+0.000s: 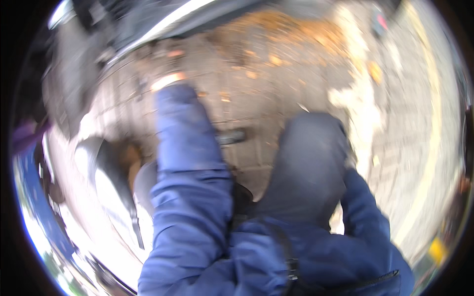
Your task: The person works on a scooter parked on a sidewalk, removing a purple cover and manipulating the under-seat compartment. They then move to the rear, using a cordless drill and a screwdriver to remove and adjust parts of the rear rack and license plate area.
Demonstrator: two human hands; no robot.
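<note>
A blurry left hand is reaching down near a dark thing

At the far left, a purple thing [29, 136] is showing near the edge. Next, a big grey shape [74, 84] is standing there, too blurry to name. Below it, a smooth black and white thing [103, 165] with a thin tail is sitting beside the person's left arm.

The left arm, in a blue sleeve [190, 138], is stretching out over the bricks [247, 106]. At its end, the left hand [172, 79] is looking bright and very smeared. A small dark thing [174, 64] is lying just past the hand, on its far side. Nobody can tell if the fingers are holding it, touching it, or staying loose. Beyond that, a grey thing with a shiny curved edge [165, 25] is stretching across the top.

Right of the left sleeve, a short dark thing [231, 136] is resting on the bricks. Farther up, orange bits [296, 37] are lying about. The bent right leg [313, 153] is sticking up in dark trousers. The right sleeve [365, 207] is going behind the knee, which is hiding the right hand, so its grip is not showing. At the far right, a pale yellow line [434, 103] is curving along the ground.
</note>
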